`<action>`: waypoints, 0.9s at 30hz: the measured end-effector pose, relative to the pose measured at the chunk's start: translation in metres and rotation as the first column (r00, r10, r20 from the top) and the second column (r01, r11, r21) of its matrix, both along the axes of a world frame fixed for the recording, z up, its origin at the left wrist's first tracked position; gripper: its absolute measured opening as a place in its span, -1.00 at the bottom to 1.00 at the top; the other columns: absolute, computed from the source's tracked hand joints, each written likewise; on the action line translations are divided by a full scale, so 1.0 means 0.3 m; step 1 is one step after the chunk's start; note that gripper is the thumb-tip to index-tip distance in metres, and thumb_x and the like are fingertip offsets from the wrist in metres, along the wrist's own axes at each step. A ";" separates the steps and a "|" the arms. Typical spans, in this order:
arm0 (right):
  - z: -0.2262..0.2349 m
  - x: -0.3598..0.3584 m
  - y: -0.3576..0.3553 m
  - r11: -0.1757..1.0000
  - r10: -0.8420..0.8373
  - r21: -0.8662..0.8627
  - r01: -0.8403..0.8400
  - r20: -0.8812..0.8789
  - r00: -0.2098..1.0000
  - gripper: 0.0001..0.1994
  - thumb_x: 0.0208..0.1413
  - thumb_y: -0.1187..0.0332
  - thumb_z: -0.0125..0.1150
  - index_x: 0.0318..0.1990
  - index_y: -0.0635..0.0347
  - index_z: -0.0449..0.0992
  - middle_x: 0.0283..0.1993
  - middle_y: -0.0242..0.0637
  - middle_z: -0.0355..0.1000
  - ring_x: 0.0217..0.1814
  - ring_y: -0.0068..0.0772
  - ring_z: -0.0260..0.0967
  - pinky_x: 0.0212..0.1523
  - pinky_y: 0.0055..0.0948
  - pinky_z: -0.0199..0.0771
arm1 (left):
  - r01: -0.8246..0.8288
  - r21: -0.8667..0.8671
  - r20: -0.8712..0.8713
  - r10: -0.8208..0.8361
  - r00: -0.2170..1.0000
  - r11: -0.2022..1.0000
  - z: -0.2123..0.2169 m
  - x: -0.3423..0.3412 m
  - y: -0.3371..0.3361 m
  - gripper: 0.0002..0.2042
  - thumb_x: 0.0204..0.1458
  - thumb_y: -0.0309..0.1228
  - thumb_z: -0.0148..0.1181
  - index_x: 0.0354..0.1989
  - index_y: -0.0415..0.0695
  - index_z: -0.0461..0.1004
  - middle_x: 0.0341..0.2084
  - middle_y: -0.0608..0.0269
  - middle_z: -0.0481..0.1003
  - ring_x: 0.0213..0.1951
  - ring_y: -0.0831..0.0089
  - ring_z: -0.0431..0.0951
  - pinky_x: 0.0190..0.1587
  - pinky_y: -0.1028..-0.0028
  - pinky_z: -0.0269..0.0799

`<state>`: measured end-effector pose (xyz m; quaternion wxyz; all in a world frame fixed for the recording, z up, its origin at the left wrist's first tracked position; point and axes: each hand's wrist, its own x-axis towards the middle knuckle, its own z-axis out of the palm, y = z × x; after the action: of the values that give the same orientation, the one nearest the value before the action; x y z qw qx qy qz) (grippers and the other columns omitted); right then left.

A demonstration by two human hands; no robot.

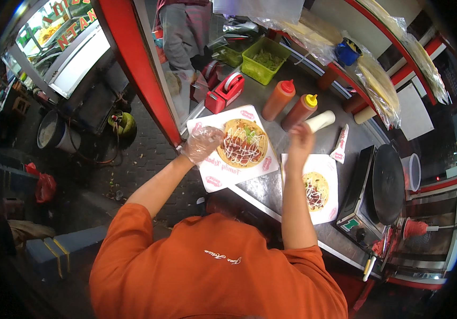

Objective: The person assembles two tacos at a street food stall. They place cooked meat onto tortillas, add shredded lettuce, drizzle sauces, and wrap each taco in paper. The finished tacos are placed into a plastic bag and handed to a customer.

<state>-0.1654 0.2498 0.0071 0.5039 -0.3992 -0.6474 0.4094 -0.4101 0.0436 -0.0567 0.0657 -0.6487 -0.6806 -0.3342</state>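
Observation:
A round flatbread (257, 139) with meat, greens and white sauce lines lies on a printed white paper sheet (263, 169). My left hand (203, 144), in a clear plastic glove, curls its fingers at the flatbread's left edge. A second topped flatbread (320, 183) rests on another paper sheet (330, 211), partly behind my right forearm. Bare and slightly blurred, my right hand (301, 139) is beside a white sauce bottle (322, 121) that lies tilted; whether they touch is unclear. Two upright squeeze bottles, one red-capped (279, 101) and one yellow-capped (299, 112), stand just beyond.
A green basket of leaves (264, 59) and a red dispenser (225, 93) stand at the back of the metal counter. At right is a black round griddle (388, 183), near a folded paper sleeve (340, 143). A red post (138, 69) borders the left side; bagged flatbreads (378, 91) fill the shelf.

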 end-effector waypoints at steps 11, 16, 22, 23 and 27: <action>0.068 -0.480 0.032 0.949 0.289 -0.213 -0.233 0.884 0.367 -0.56 0.36 0.14 0.10 0.12 0.39 0.52 0.18 0.22 0.51 0.26 0.17 0.46 0.28 -0.06 0.44 | 0.168 -0.246 0.013 -0.170 0.985 0.955 0.076 -0.050 0.008 -0.75 0.25 -0.40 0.10 0.04 0.16 0.56 -0.16 0.24 0.62 -0.02 0.17 0.61 0.10 0.14 0.47; 0.049 -0.501 0.064 0.945 0.283 -0.216 -0.247 0.917 0.281 -0.52 0.29 0.08 0.23 0.11 0.35 0.56 0.17 0.14 0.54 0.21 0.14 0.51 0.23 -0.08 0.49 | 0.126 -0.355 -0.038 -0.149 0.988 0.927 0.102 -0.072 -0.004 -0.78 0.27 -0.26 0.11 0.03 0.15 0.56 -0.22 0.19 0.60 -0.02 0.12 0.60 0.10 0.08 0.47; 0.005 -0.458 0.124 0.901 0.398 -0.230 -0.367 0.776 0.490 -0.56 0.18 0.12 0.39 -0.02 0.39 0.61 0.00 0.14 0.60 0.08 0.08 0.57 0.10 -0.14 0.52 | 0.170 -0.302 0.048 -0.163 0.985 0.938 0.106 -0.078 0.051 -0.74 0.26 -0.07 0.14 -0.01 0.10 0.54 -0.27 0.17 0.58 -0.07 0.13 0.59 -0.03 0.04 0.45; 0.007 -0.444 0.124 0.882 0.451 -0.280 -0.380 0.738 0.503 -0.57 0.18 0.13 0.40 -0.03 0.37 0.61 -0.02 0.12 0.61 0.05 0.05 0.58 0.08 -0.15 0.52 | 0.096 -0.345 0.037 -0.088 0.995 0.934 0.097 -0.062 0.070 -0.75 0.27 -0.07 0.13 -0.05 0.09 0.54 -0.27 0.17 0.58 -0.09 0.14 0.59 -0.05 0.04 0.45; 0.053 -0.381 0.091 0.839 0.516 -0.241 -0.487 0.635 0.575 -0.72 0.20 0.23 0.39 -0.09 0.24 0.62 -0.13 -0.02 0.64 -0.07 -0.08 0.61 -0.04 -0.20 0.53 | -0.199 -0.352 0.012 0.217 0.976 0.915 0.026 0.026 0.118 -0.81 0.25 -0.15 0.15 -0.17 0.04 0.54 -0.32 0.22 0.57 -0.15 0.16 0.59 -0.12 0.07 0.45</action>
<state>-0.2797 0.2770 0.0230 0.0877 -0.3302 -0.8625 0.3733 -0.4022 0.0790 -0.0490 -0.0326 -0.5654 -0.7954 -0.2159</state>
